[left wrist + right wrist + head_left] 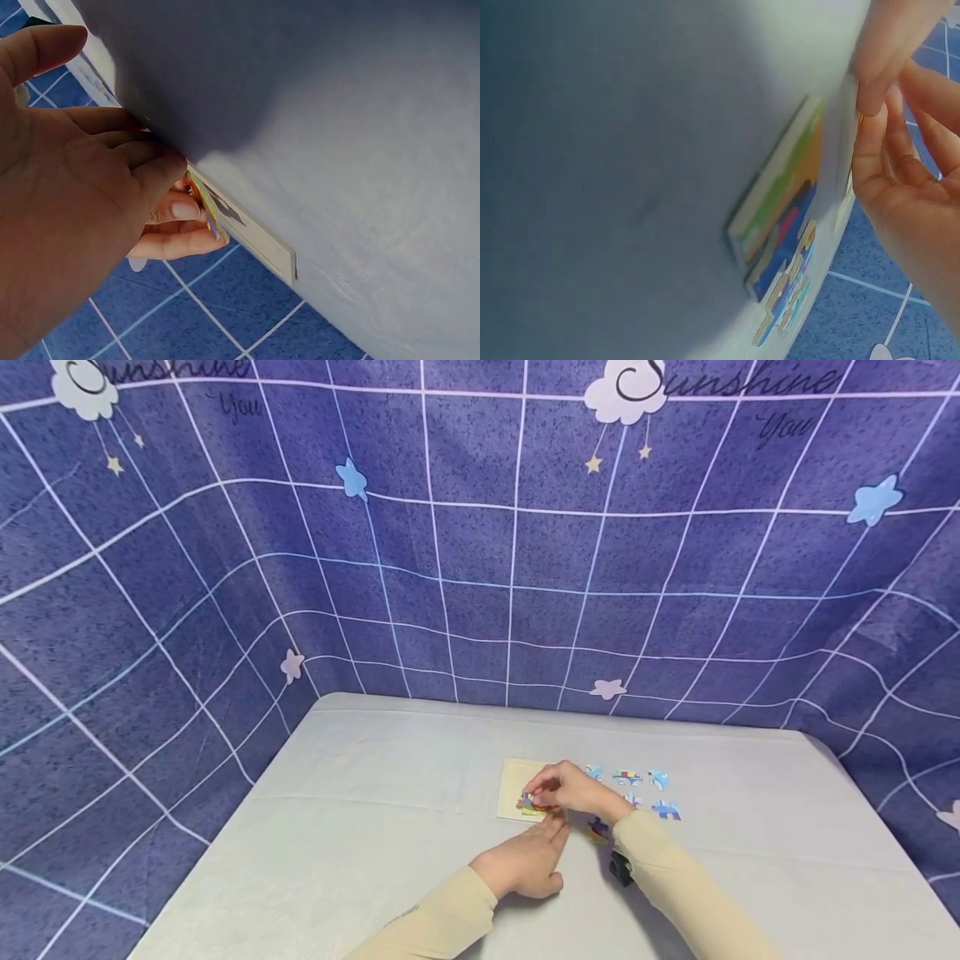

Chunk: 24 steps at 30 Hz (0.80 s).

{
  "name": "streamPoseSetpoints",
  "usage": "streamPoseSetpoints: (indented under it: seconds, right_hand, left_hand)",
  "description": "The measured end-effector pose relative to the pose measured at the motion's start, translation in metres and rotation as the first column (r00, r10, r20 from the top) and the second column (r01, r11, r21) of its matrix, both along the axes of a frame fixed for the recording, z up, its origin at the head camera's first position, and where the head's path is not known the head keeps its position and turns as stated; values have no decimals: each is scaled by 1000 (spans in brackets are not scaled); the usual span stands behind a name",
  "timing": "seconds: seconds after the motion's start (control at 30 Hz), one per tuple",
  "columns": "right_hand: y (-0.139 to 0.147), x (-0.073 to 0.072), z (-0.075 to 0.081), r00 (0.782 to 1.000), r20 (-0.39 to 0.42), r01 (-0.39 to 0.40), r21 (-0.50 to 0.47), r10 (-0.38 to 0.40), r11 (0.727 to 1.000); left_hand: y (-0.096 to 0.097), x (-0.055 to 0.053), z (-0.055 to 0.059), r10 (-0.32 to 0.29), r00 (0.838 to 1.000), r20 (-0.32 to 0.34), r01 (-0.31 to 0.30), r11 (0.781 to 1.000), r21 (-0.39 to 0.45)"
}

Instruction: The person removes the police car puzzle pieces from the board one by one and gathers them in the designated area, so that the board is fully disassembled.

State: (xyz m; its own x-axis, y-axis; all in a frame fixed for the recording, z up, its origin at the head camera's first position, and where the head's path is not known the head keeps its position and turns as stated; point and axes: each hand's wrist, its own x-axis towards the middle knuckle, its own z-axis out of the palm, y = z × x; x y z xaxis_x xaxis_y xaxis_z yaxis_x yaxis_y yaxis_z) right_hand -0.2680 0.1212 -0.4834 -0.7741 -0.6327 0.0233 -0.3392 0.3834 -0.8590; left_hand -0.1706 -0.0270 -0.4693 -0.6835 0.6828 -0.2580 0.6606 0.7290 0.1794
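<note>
In the head view a pale, shallow puzzle board (513, 781) lies on the table. My right hand (572, 789) is over its front right part, pinching a colourful jigsaw piece (199, 195) between thumb and fingers. The left wrist view has that piece tilted above the board's surface. My left hand (525, 862) reaches in from the front with fingers extended, fingertips right at the board's near edge. Just right of the board lies a green, orange and blue puzzle piece (791, 202), below the right wrist.
Several loose puzzle pieces, among them a blue one (666, 811) and one with coloured blocks (627, 777), lie right of the board. A white cloth (360, 827) covers the table. Behind it hangs a blue gridded curtain (480, 543). A black wrist device (621, 867) sits under the right sleeve.
</note>
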Motion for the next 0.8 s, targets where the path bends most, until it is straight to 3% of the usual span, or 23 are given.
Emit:
streamPoseSetpoints:
  seconds: [0.33,0.47,0.67,0.8]
  right_hand:
    - [2,0,2,999,54,13,-64,-9,998]
    - [8,-1,9,999,33,1,-70,2,998]
    - [32,4,24,998,57,1,-70,3,998]
    - [58,10,29,998,64,31,-17,-29,999]
  left_hand:
    - [0,1,2,-6,1000,6,6,1000,7]
    - [0,1,1,-6,1000,-3,6,1000,10]
    - [0,1,0,-2,1000,-20,2,1000,10]
    - [0,2,0,12,1000,-14,-12,1000,14]
